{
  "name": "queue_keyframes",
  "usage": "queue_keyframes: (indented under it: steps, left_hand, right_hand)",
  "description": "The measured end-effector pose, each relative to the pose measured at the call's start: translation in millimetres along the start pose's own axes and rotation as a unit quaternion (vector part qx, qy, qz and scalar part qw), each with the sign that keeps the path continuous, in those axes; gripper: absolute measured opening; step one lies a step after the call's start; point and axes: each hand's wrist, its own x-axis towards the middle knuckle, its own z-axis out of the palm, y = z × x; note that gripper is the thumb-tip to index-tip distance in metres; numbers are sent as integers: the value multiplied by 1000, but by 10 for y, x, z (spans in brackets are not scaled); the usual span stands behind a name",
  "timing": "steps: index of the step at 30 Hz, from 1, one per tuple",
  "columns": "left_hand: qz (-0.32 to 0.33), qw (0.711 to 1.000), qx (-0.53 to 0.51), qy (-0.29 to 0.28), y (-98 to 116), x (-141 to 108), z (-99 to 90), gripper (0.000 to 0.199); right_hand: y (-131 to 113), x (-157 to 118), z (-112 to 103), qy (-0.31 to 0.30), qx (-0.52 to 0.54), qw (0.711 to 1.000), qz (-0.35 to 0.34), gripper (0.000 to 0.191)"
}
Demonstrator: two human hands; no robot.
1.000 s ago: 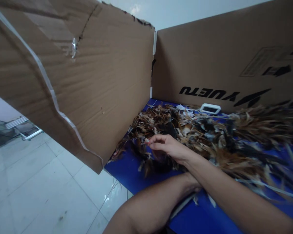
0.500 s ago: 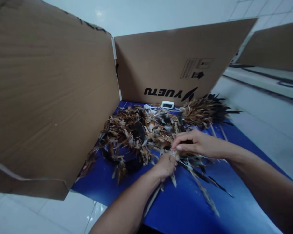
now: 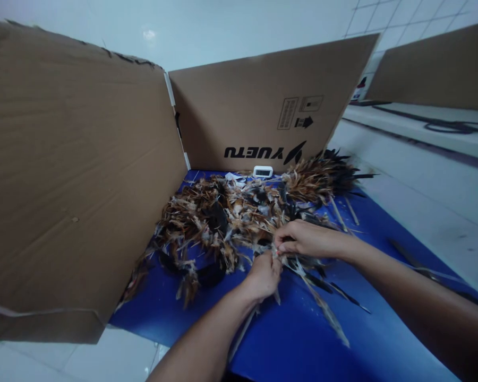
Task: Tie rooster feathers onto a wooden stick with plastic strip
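Observation:
My left hand (image 3: 265, 273) is closed around a bunch of feathers (image 3: 277, 296), whose pale end hangs below the fist. Pressed up against it, my right hand (image 3: 298, 237) pinches the pale fluffy end of the bunch with thumb and fingertips. A small reddish spot shows between the hands, too small to name. Under my left forearm a pale stick-like strip (image 3: 244, 330) runs toward me. Beyond the hands lies a heap of loose brown and black feathers (image 3: 199, 217). Long dark and pale feathers (image 3: 329, 310) spread out below my right wrist.
A blue board (image 3: 295, 339) forms the work surface. Cardboard panels stand at the left (image 3: 83, 159) and back (image 3: 242, 106). A small white digital timer (image 3: 263, 172) sits by the back panel. At the back right lies a dense feather bundle (image 3: 322, 175), with pale sticks (image 3: 338, 214) nearby.
The view has shifted slightly, so the scene sits a little further left. Both hands remain together on the feathers, my right fingers now closer to the left fist.

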Motion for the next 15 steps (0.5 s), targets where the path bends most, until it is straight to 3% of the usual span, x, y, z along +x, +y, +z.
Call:
queue_keyframes:
  steps: [11, 15]
  left_hand:
    - [11, 1000, 11, -27, -76, 29, 9, 23]
    - [14, 1000, 9, -24, -83, 34, 12, 23]
  right_hand:
    - [-168, 63, -3, -41, -153, 987, 38, 17]
    - [-181, 82, 10, -48, -161, 985, 34, 18]
